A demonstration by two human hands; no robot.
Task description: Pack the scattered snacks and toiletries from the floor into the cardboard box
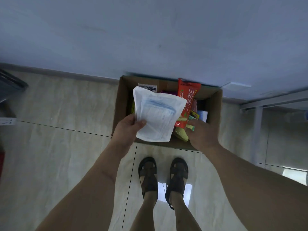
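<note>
An open cardboard box (215, 104) stands on the tiled floor against the wall, right in front of my feet. My left hand (127, 129) grips a white and blue flat pouch (156, 114) by its lower left edge and holds it over the box's left half. My right hand (202, 132) is at the box's near right corner, its fingers on a yellow-green packet (181, 133) inside. A red snack bag (187, 100) stands upright in the box, with a blue-white pack (202, 115) and other small items beside it.
A white table frame leg (257, 130) stands right of the box. A white power strip (7, 121) and a dark object (10, 84) lie at the far left. A grey baseboard runs along the wall behind the box.
</note>
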